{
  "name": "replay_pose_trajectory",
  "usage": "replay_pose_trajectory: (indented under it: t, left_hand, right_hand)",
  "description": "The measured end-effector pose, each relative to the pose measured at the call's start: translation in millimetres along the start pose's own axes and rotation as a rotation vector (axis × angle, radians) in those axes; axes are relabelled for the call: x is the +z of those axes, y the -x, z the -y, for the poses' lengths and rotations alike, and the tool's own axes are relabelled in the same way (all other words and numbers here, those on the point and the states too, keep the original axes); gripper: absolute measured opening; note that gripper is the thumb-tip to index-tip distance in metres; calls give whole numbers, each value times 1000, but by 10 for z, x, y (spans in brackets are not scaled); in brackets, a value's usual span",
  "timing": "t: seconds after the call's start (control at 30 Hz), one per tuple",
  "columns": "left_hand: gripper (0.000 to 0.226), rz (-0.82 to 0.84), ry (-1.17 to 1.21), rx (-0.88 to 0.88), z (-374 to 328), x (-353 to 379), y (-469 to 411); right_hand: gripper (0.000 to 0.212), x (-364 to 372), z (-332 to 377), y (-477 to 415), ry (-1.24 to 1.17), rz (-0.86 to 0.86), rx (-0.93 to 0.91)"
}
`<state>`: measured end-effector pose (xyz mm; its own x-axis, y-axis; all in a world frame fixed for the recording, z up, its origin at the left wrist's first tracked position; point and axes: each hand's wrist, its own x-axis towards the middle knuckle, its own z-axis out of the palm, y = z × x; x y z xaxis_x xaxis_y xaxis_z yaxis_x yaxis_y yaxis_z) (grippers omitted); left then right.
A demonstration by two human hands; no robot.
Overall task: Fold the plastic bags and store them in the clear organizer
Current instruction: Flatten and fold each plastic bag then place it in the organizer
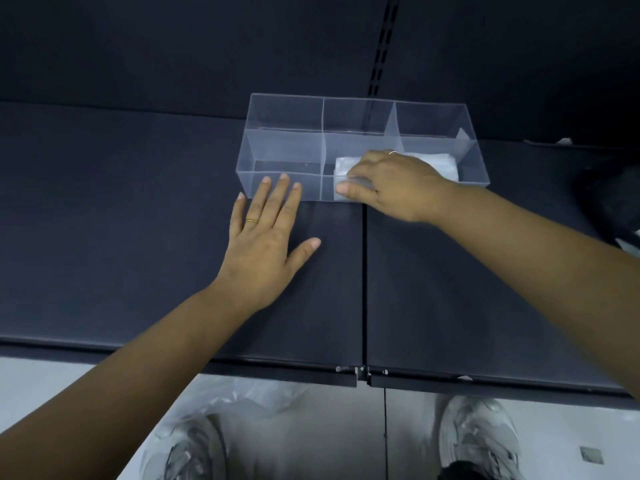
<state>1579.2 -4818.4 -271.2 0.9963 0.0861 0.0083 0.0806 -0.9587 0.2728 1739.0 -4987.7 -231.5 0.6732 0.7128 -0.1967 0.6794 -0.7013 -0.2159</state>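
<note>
The right hand (pixel 391 185) reached over the near wall of the clear organizer (pixel 284 147), thumb and curled fingers pinching a folded plastic bag (pixel 346 164) lying in the organizer's middle section. More white folded plastic (pixel 436 162) showed in its right section. The left hand (pixel 266 237) lay flat and spread on the dark shelf (pixel 104 220) before the organizer, fingertips touching its near wall. Crumpled plastic (pixel 249 396) lay on the floor, well in front of the organizer, by grey shoes (pixel 478 434).

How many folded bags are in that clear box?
2. One folded bag lies in the middle compartment under the right hand; another folded bag in the right-end compartment. Each may be a stack; the hand hides part.
</note>
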Motion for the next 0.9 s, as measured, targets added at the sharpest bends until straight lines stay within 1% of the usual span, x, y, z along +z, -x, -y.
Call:
replay_pose_trajectory:
  t: [0.03,0.1,0.17,0.23,0.27,0.3,0.33,0.43,0.5,0.57,0.6,0.67,0.73,0.77,0.8,0.83,0.87,0.9]
  left_hand:
    - [80,8,19,-2,-1,-9,66]
    - [75,-24,71,-3,6,-36,260]
    - [61,-138,160,5,28,-58,566]
    - [42,-287,223,49,61,-27,977]
    - [35,-332,220,79,84,26,1211]
    - [31,-344,192,107,122,89,1437]
    - [31,-325,148,125,177,170,1638]
    - [34,-255,28,98,362,398,2045]
    - [31,-305,-26,77,473,514,2151]
    - [31,-336,-60,77,535,605,2192]
    - [35,-294,-77,68,557,656,2204]
    - [52,-115,-106,-20,602,733,2193]
    - [69,69,-88,-205,624,784,2185]
    - [68,152,-70,-284,635,797,2175]
    - [59,188,-60,-310,646,790,2159]
    - [44,189,-42,-275,640,739,2138]
    - [31,190,31,-227,615,652,2120]
    - [26,204,151,-207,587,525,2098]
  right_hand:
    - [65,2,21,22,-10,-1,7]
    - [66,38,91,118,-34,-66,-10]
    - [63,110,224,333,-80,-197,-81]
    - [53,244,444,661,-145,-339,-206]
    - [46,337,581,857,-184,-398,-275]
    - [40,450,712,1057,-219,-426,-336]
    - [37,579,834,1256,-247,-406,-387]
    - [37,954,1108,1729,-309,-206,-442]
    - [36,1131,1192,1899,-355,-139,-391]
    - [34,1220,1246,1983,-439,-119,-320]
    - [33,1244,1269,2012,-484,-113,-291]
    - [32,1271,1300,2043,-529,-91,-251]
    - [33,1281,1312,2046,-534,-71,-225]
    - [32,1276,1321,2042,-542,-68,-213]
    - [31,1260,1330,2037,-557,-69,-197]
    - [30,1241,1335,2026,-578,-76,-177]
    - [32,1204,1338,2012,-602,-89,-155]
    - [34,1157,1333,1990,-633,-97,-136]
